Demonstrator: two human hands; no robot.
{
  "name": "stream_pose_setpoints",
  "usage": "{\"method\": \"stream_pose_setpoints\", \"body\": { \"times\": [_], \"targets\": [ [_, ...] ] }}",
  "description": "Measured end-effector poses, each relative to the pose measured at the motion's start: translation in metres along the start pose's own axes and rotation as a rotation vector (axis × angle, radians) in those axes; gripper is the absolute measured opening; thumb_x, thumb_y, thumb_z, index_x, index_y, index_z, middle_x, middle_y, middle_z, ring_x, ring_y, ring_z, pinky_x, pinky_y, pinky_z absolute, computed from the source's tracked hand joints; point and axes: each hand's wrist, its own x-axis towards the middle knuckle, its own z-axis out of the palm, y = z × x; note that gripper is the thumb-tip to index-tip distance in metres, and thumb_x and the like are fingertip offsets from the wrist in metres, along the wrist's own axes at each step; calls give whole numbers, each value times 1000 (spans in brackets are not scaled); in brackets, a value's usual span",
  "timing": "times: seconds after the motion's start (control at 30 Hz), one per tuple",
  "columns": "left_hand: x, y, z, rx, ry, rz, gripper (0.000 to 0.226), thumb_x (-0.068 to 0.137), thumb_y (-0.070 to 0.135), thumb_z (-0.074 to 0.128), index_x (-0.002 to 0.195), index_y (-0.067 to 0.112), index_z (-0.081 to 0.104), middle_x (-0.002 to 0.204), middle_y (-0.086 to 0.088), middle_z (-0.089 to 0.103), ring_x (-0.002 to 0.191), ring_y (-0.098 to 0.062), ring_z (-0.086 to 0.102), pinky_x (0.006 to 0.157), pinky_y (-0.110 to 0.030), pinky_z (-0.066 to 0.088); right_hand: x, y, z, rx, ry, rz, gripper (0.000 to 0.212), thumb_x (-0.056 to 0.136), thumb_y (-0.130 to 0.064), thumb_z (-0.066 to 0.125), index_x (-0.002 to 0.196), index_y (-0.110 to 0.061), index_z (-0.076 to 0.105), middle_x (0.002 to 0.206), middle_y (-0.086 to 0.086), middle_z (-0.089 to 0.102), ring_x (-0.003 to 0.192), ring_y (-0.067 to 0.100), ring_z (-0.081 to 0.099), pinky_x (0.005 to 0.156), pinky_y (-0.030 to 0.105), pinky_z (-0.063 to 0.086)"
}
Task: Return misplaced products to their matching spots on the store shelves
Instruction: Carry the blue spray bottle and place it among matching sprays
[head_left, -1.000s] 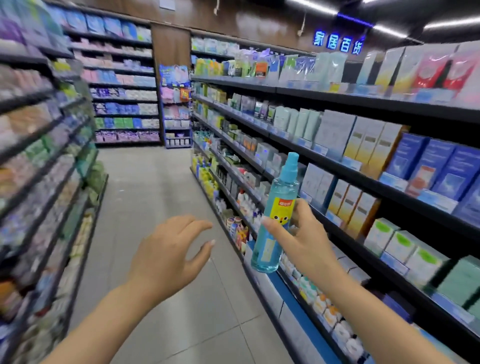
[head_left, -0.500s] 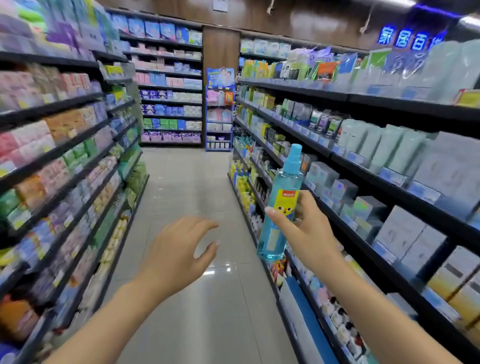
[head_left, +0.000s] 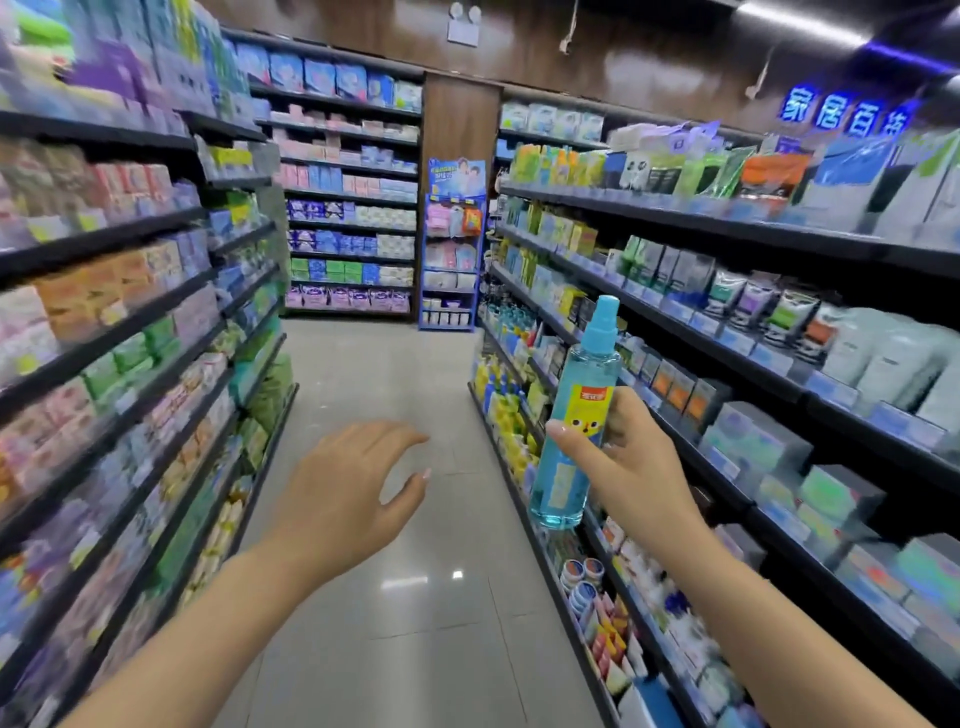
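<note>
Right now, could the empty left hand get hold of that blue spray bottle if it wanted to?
Probably yes. The left hand hangs open over the aisle floor, with only open air between it and the blue spray bottle, which the right hand grips around the middle, leaving top and base exposed.

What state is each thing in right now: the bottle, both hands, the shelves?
Spray bottle: held upright in the air, cap on, full of blue liquid.
Right hand: gripping the bottle around its middle.
Left hand: empty, fingers spread and relaxed, over the aisle floor.
Right shelves: stocked with boxes and packets.
Left shelves: stocked, blurred.
</note>
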Motion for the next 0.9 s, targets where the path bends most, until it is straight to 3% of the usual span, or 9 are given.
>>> {"method": "stream_pose_setpoints", "body": {
  "times": [0.13,0.33,0.47,0.53,0.7,0.9],
  "targets": [
    [52,-72,23,-20,-11,30,38,86,43,48,109,19,66,100,4,67,91,-21,65,74,-37,55,76,15,41,-12,41,10,34,73,-57,62,99,-36,53,93,-21,66,88,3,64,79,37,56],
    [126,-159,90,-39,-9,55,37,85,43,49,107,20,67,97,6,67,88,-18,65,74,-32,53,181,64,86,-29,67,39,32,75,-53,66,98,-33,55,91,-15,67,86,7,65,78,39,56],
    [185,-208,151,-23,-18,89,35,85,42,49,105,19,66,97,6,67,88,-17,65,78,-29,43,261,110,111,-41,84,34,26,77,-44,70,94,-31,56,86,-19,66,79,2,64,70,27,51],
    [218,-232,181,-24,-31,81,34,85,43,49,106,21,65,99,8,66,90,-15,64,79,-29,46,303,135,122,-40,100,28,25,78,-41,70,97,-31,57,86,-18,67,79,0,63,69,22,48],
    [296,-285,239,-29,-45,36,35,85,45,48,107,24,65,101,11,66,90,-10,63,76,-25,51,411,184,142,-47,93,32,33,75,-52,67,101,-34,57,92,-16,68,84,-1,64,73,27,52],
    [376,-363,296,-41,-52,50,36,86,43,47,109,21,64,102,9,66,93,-13,63,80,-28,50,531,226,180,-26,72,39,25,81,-40,69,100,-37,53,93,-18,66,81,-6,62,70,21,49]
  ]
}}
